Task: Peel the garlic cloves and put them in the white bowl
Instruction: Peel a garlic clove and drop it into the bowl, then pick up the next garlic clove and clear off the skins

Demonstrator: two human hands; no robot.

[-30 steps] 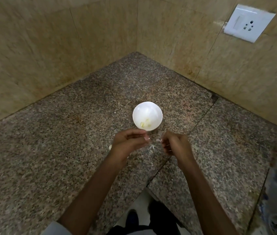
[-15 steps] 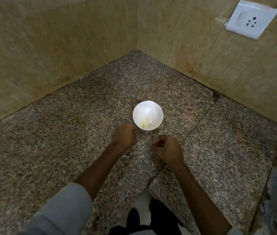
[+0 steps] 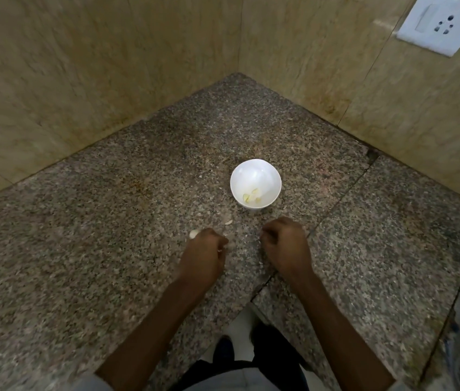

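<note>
Left hand (image 3: 204, 253), right hand (image 3: 286, 244): grips curled, contents unseen. Unpeeled clove (image 3: 194, 234) on bench (image 3: 82, 263); white bowl (image 3: 255, 167) near. Advice: pinch clove's tip firmly.

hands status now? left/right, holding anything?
Left hand: fingers curled shut; cannot tell whether it holds anything.
Right hand: curled into a fist, contents hidden, cannot tell.
</note>
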